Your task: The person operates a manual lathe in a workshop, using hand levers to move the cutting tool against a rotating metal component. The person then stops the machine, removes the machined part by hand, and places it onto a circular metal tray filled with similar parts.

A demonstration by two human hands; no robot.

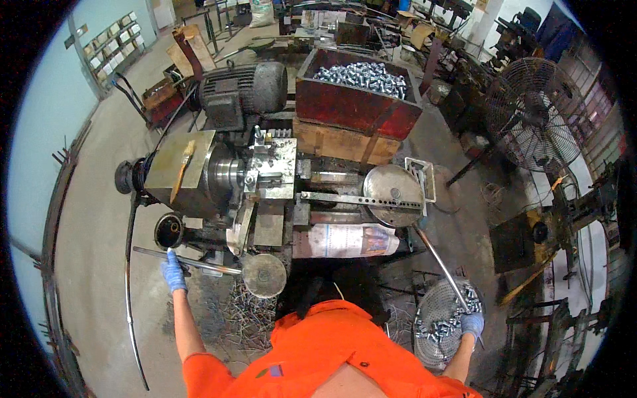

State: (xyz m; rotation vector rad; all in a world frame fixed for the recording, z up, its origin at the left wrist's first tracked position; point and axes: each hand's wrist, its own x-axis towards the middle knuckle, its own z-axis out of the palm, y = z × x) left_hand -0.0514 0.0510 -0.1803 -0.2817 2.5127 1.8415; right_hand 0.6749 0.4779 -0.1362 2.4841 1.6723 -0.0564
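Note:
My left hand (174, 272), in a blue glove, is closed at a long metal lever rod (222, 268), with its fingertips across the bar. The rod ends at a round metal disc (264, 275) on the machine's front. Just beyond the fingertips is a dark round pot (169, 230). Low on the right, my right hand (472, 324), also gloved, is at the rim of a perforated round basket (424, 335) holding loose shiny metal parts (438, 330). Its fingers look closed near the lower end of a second lever rod (441, 262); what they hold is hidden.
Ahead stands a lathe-like machine (272, 166) with a motor (242, 96) behind it. A brush (182, 171) lies on its housing. A red box (358, 103) of metal parts sits beyond. At right are a big fan (536, 114) and machinery; metal scrap (249, 315) litters the floor.

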